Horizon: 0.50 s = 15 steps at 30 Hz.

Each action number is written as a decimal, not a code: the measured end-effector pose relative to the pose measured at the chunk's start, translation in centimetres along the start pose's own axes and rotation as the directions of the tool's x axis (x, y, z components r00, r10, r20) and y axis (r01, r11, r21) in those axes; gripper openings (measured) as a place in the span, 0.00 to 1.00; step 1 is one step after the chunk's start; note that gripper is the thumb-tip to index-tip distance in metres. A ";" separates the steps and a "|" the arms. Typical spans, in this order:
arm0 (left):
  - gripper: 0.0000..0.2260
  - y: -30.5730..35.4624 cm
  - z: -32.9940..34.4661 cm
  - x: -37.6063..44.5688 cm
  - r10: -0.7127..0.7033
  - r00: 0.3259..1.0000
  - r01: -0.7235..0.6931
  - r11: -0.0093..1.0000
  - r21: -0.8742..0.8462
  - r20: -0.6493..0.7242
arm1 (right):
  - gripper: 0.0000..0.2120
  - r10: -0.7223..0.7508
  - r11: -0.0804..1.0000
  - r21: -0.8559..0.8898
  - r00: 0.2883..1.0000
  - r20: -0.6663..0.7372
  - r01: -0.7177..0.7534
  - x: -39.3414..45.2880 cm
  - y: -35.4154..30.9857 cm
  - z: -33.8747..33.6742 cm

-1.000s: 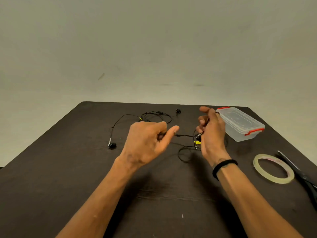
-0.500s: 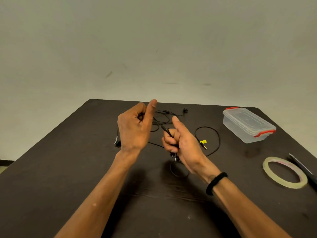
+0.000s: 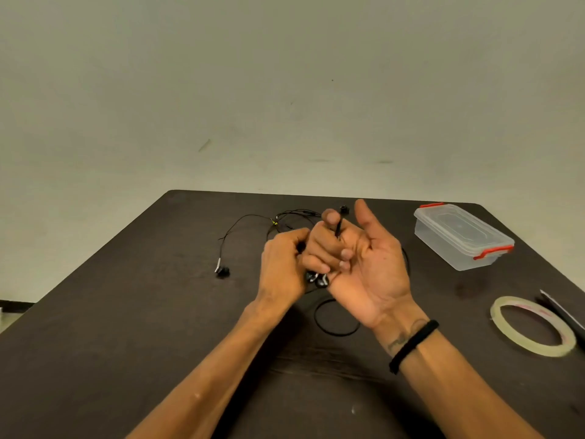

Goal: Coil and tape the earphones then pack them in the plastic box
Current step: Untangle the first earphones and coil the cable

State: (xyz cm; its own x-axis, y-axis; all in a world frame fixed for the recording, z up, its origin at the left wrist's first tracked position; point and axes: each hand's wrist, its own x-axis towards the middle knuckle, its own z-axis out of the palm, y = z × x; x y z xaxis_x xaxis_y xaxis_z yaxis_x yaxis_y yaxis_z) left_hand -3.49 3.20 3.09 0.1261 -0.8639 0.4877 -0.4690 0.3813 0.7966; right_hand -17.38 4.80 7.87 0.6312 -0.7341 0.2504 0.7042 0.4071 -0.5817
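- No brand name or legible writing shows on any item; a small yellow tag [image 3: 274, 222] sits on the far cable, its text too small to read.
- Earphones in hand [image 3: 317, 279]: two black earbuds hang just below the fingers, above the tabletop [image 3: 126, 312] at centre; a loop of their cable [image 3: 335, 318] lies on the surface beneath the wrists.
- Right hand [image 3: 364, 264]: palm turned up, thumb raised, fingers curled round the cable; a short black stem [image 3: 339, 228] stands nearly upright between the fingertips, long axis running near to far.
- Left hand [image 3: 285, 267]: grip clenched on the cable beside the right fingers, knuckles toward the camera.
- Second earphones [image 3: 253, 229] lie loose at far centre-left, one earbud [image 3: 222, 270] nearest the left edge.
- Plastic box [image 3: 462, 237], lid on, red clips, stands far right, long axis slanting near-right.
- Tape roll [image 3: 531, 326] lies flat near right; a dark tool [image 3: 563, 312], partly cut off, is just beside it.
- A black band [image 3: 413, 345] circles the right wrist.
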 end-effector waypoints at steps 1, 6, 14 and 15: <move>0.12 0.1 0.3 -0.2 0.013 0.999 -0.013 1.000 0.026 0.032 | 0.23 -0.029 1.000 0.006 0.999 -0.020 0.029 0.0 -0.4 -0.1; 0.20 1.8 1.7 -1.4 0.064 0.990 -0.086 0.981 0.175 0.125 | 0.21 -0.254 0.967 -0.074 0.956 -0.149 0.246 -0.1 -3.2 -0.7; 0.25 2.9 0.8 -1.6 0.370 0.920 -0.389 0.825 0.410 0.128 | 0.27 -0.534 0.772 -0.550 0.794 -0.289 0.319 -0.5 -5.0 -2.2; 0.25 2.8 0.5 -1.4 0.393 0.912 -0.403 0.805 0.435 0.118 | 0.28 -0.528 0.758 -0.585 0.799 -0.288 0.289 -0.4 -4.7 -2.2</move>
State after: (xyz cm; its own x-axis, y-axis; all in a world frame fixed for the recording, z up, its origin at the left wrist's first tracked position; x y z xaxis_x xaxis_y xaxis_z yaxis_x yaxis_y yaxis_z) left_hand -5.38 5.36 4.46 -0.1723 -0.6768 0.7157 -0.8090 0.5118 0.2892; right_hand -21.69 1.98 8.79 0.0389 -0.9581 0.2838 0.5259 -0.2218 -0.8211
